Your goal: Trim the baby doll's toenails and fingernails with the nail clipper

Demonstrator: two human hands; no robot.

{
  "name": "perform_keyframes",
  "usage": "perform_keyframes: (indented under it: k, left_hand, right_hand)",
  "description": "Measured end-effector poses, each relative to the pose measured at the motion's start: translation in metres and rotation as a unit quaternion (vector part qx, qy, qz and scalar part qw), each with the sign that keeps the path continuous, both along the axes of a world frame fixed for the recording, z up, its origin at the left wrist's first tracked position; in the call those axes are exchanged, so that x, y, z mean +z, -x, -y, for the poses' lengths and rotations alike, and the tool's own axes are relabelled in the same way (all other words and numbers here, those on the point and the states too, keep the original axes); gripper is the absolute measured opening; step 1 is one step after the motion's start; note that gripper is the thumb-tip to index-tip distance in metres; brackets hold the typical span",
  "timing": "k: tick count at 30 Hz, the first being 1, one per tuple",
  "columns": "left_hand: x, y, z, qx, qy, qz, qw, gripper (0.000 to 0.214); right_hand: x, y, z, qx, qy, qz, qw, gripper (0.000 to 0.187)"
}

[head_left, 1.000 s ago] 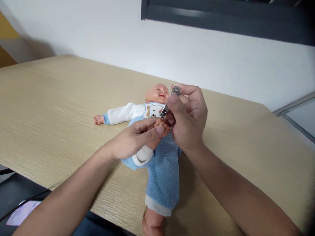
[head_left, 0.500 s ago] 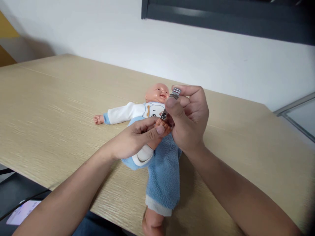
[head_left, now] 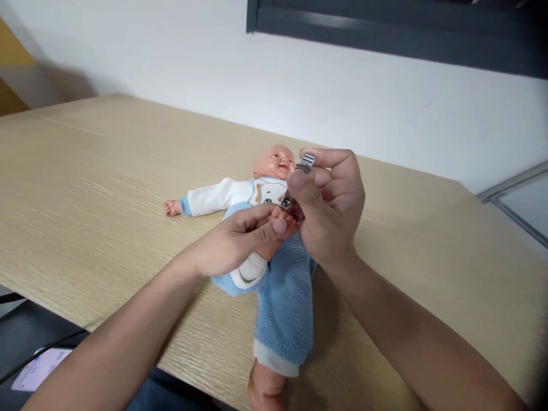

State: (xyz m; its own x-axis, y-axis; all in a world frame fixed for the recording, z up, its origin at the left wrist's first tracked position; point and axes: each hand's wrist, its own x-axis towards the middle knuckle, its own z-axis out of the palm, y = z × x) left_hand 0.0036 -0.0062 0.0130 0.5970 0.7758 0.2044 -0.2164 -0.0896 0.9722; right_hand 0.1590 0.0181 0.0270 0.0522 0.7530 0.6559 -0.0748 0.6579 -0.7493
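Note:
A baby doll in a white and blue fleece outfit lies on its back on the wooden table. My left hand is closed around the doll's raised foot, thumb on top near the toes. In my right hand a small metal nail clipper is pinched between thumb and fingers. Its jaw end lies right at the toes; whether it touches them I cannot tell. The doll's other leg stretches toward me, past the table's front edge.
Behind the table rises a white wall with a dark framed panel at upper right. A metal frame stands off the right edge. Below the front left edge lies a phone with a lit screen.
Almost nothing differs. Both hands, the doll's foot and the clipper have shifted at most very slightly to the right.

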Motion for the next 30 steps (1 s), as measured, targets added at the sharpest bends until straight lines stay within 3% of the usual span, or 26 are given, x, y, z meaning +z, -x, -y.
perform_keyframes:
  k: [12, 30]
  left_hand:
    - [0.0014, -0.0022, -0.0005, -0.023, -0.004, 0.026, 0.999, 0.039]
    - [0.0005, -0.0008, -0.0006, -0.004, -0.011, -0.011, 1.000, 0.042]
  right_hand:
    - [0.0009, 0.0019, -0.0026, 0.004, -0.040, -0.010, 0.999, 0.030]
    - [0.0029, -0.0016, 0.0008, 0.011, 0.003, -0.015, 1.000, 0.027]
